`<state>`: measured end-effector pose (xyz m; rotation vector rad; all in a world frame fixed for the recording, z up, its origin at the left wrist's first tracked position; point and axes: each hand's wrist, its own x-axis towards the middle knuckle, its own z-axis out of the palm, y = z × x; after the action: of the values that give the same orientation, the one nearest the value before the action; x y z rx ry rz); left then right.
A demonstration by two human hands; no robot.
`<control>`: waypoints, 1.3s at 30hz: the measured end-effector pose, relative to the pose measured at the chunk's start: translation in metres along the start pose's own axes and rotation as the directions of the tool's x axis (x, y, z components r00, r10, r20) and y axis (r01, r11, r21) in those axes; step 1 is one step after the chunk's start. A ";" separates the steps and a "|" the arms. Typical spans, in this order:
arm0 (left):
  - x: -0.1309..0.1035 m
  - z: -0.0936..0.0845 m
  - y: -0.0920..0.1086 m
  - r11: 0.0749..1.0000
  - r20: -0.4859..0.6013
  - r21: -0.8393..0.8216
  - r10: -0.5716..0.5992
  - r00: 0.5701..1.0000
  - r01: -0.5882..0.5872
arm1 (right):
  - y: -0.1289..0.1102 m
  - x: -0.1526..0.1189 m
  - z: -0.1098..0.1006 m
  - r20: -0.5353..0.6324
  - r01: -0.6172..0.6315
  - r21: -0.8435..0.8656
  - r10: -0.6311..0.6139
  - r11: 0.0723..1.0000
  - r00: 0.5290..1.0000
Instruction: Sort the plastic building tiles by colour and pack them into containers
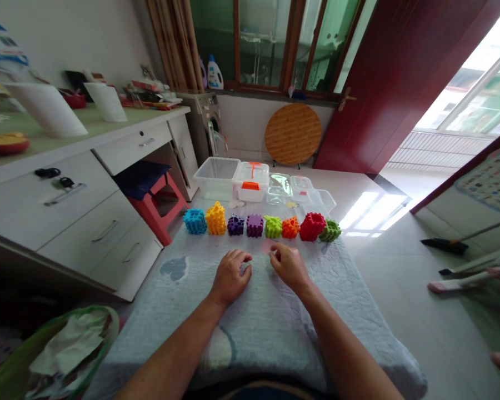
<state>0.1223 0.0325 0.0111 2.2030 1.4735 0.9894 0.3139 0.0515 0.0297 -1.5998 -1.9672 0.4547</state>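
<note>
My left hand (pixel 232 275) rests over the cloth-covered table with its fingers loosely bent and the thumb apart, holding nothing. My right hand (pixel 290 268) is opposite it, fingers curled and pointing inward, with no object visible in them. Just beyond both hands runs a row of knobbly interlocking-block cubes: blue (pixel 195 221), yellow (pixel 215 218), dark purple (pixel 235 225), purple (pixel 255 225), lime green (pixel 273 226), orange (pixel 290 227), red (pixel 313 226) and darker green (pixel 330 230). Neither hand touches a cube. The purple and lime cubes are closest to the hands.
Behind the cubes stand an uncovered clear bin (pixel 216 178), a clear box with orange latches (pixel 252 186) and several clear lids or trays (pixel 280 189). To the left are a pink stool (pixel 160 203), a drawer desk (pixel 75 205) and a waste basket (pixel 114 325).
</note>
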 end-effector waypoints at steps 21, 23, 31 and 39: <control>0.001 0.000 0.002 0.999 -0.032 -0.008 -0.038 0.999 0.038 | 0.010 -0.014 0.020 -0.012 0.082 -0.078 -0.083 0.994 0.996; 0.002 0.000 0.001 0.997 -0.020 -0.045 -0.065 0.998 0.064 | 0.009 -0.014 0.020 -0.019 0.064 -0.044 -0.064 0.997 0.998; 0.005 0.002 -0.003 0.991 0.038 -0.074 -0.109 0.993 0.111 | 0.018 0.014 -0.066 -0.168 0.061 0.305 -0.009 0.950 0.986; 0.007 0.004 -0.007 0.991 0.058 -0.069 -0.113 0.992 0.117 | 0.112 0.108 -0.165 -0.445 -0.431 -0.035 0.372 0.902 0.815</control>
<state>0.1218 0.0418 0.0069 2.0527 1.4980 0.9236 0.4876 0.1681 0.1170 -2.0137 -1.3497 0.1036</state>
